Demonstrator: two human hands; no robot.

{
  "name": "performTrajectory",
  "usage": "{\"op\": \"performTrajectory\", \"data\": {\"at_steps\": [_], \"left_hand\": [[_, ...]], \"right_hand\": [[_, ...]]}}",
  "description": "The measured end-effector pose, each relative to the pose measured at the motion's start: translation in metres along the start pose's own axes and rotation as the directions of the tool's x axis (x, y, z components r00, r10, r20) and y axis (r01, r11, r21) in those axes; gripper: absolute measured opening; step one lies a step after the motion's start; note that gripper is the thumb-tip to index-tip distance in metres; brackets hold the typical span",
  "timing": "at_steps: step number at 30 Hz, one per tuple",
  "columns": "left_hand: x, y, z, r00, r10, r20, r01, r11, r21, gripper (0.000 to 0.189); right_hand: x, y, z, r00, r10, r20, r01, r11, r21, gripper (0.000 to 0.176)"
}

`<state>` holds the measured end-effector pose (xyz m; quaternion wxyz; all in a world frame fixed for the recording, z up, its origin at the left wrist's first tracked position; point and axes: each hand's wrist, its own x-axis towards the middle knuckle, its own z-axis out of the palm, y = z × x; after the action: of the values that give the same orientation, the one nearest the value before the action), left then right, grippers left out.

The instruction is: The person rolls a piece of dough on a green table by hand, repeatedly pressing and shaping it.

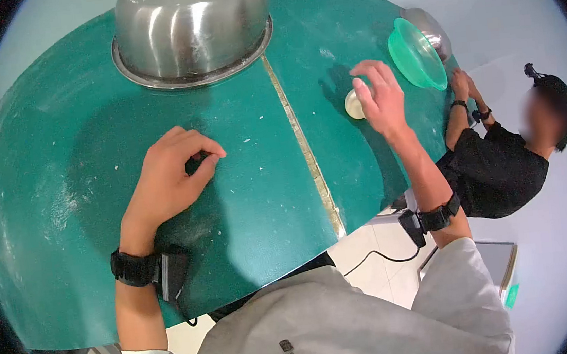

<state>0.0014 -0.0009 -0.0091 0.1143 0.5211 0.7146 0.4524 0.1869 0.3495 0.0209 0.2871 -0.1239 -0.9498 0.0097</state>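
My left hand (177, 170) hovers over the green table (252, 207), thumb and fingertips pressed together in a pinch. I cannot tell whether anything small sits between those tips. Farther right, my right hand (382, 96) has its fingers bent and its thumb apart from them. A small round pale piece that looks like dough (354, 106) shows right beside the thumb, partly covered by it. Black straps with boxes and cables are on both my wrists.
An upturned steel basin (191, 36) stands at the back. A pale seam strip (298, 131) crosses the table. At the right edge are a green plastic bowl (415, 55) and a metal bowl (435, 31). A person in black (501, 166) has their hands at that edge.
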Motion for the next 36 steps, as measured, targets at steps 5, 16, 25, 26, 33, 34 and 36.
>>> {"op": "performTrajectory", "data": {"at_steps": [5, 16, 25, 26, 33, 34, 36], "left_hand": [[0.003, 0.003, 0.0, 1.0, -0.018, 0.019, 0.018, 1.0, 0.015, 0.007], [0.008, 0.005, 0.004, 0.999, -0.034, 0.003, 0.034, 0.998, 0.053, 0.008], [0.001, -0.002, -0.002, 0.999, 0.036, -0.005, -0.036, 0.998, 0.056, 0.007], [0.0, -0.003, -0.002, 0.999, 0.049, 0.0, -0.049, 0.998, 0.026, 0.007], [0.001, -0.003, 0.0, 0.999, 0.048, 0.013, -0.048, 0.997, 0.058, 0.005], [0.001, -0.001, 0.0, 0.999, 0.039, 0.009, -0.039, 0.998, 0.042, 0.005], [0.001, 0.0, 0.0, 1.0, 0.025, 0.006, -0.025, 0.999, 0.025, 0.005]], "right_hand": [[-0.002, -0.024, 0.019, 0.983, -0.181, 0.029, 0.181, 0.983, -0.014, 0.021], [0.064, -0.002, 0.062, 0.791, 0.6, -0.122, -0.602, 0.798, 0.02, 0.046], [0.033, -0.004, 0.046, 0.812, 0.581, -0.049, -0.534, 0.774, 0.34, 0.04], [0.029, -0.002, 0.042, 0.774, 0.632, -0.051, -0.524, 0.682, 0.51, 0.041], [0.006, 0.016, 0.006, 0.479, 0.826, 0.296, -0.547, 0.017, 0.837, 0.036], [-0.001, 0.015, 0.004, 0.465, 0.806, 0.366, -0.564, -0.049, 0.825, 0.037], [-0.012, 0.0, -0.006, 0.522, 0.75, 0.406, -0.628, 0.016, 0.778, 0.039]]}}
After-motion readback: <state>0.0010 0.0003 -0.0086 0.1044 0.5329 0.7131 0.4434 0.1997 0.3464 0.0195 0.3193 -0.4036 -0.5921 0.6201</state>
